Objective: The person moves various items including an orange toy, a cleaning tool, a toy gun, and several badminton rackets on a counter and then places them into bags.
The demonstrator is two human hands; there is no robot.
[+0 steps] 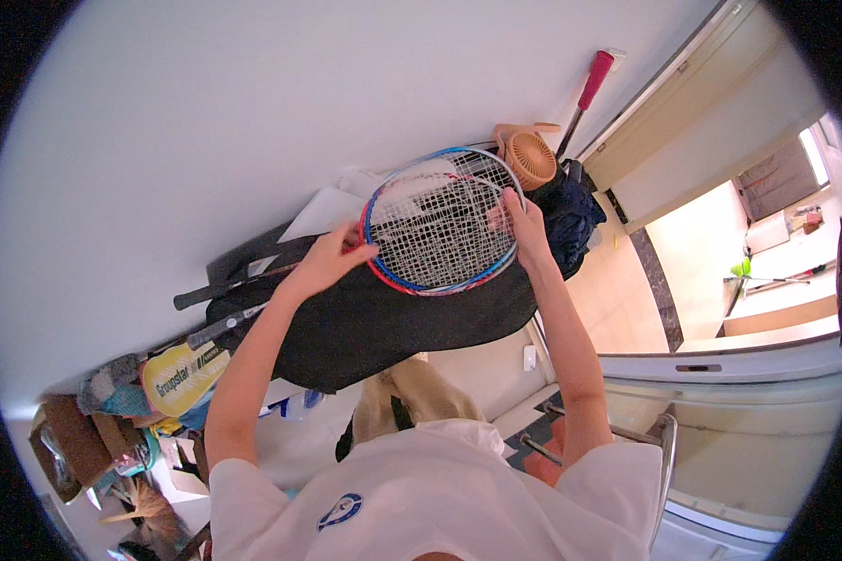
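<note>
Two badminton rackets overlap in front of me, one with a blue and white frame (375, 210), the other with a red frame (393, 284). Their strung heads lie nearly on top of each other, and dark grips (217, 328) point to the left. At the left rim, my left hand (326, 259) has its thumb in front and its fingers partly hidden behind. My right hand (526, 228) pinches the right rim, some fingers showing through the strings. Beneath the rackets spreads a large piece of black fabric (393, 319).
A peach-coloured small fan (531, 158) stands at the far right end, beside a red-handled stick (595, 80) against the wall. Dark blue cloth (572, 210) lies near it. On the left are a yellow racket cover (179, 379), a cardboard box (77, 445) and a straw broom (147, 505).
</note>
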